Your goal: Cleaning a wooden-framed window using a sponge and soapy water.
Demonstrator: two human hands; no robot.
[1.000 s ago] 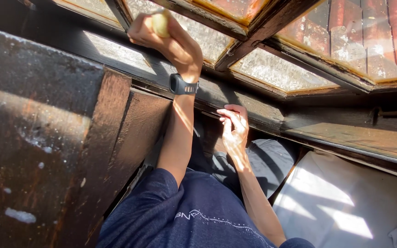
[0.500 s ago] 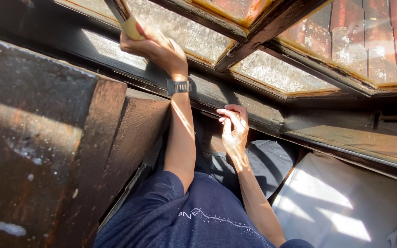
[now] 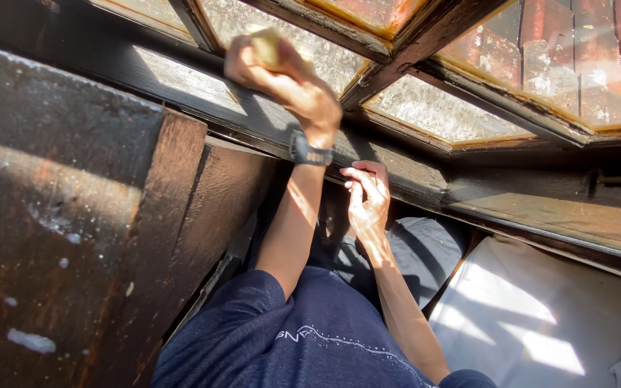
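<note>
Your left hand [image 3: 289, 79] has slid along the dirty window glass [image 3: 310, 50] since a moment ago, fingers closed tight on a yellow sponge [image 3: 267, 47] pressed to the pane. Your right hand [image 3: 366, 195] stays low by the wooden frame [image 3: 411, 179], fingers loosely curled, holding nothing I can see. No boxes or tubs are in sight.

A pale yellow sponge [image 3: 267, 47] against a dark brown window frame [image 3: 267, 122], a black wristwatch [image 3: 310, 152], a navy shirt [image 3: 303, 338], and orange-red roof tiles [image 3: 576, 50].
</note>
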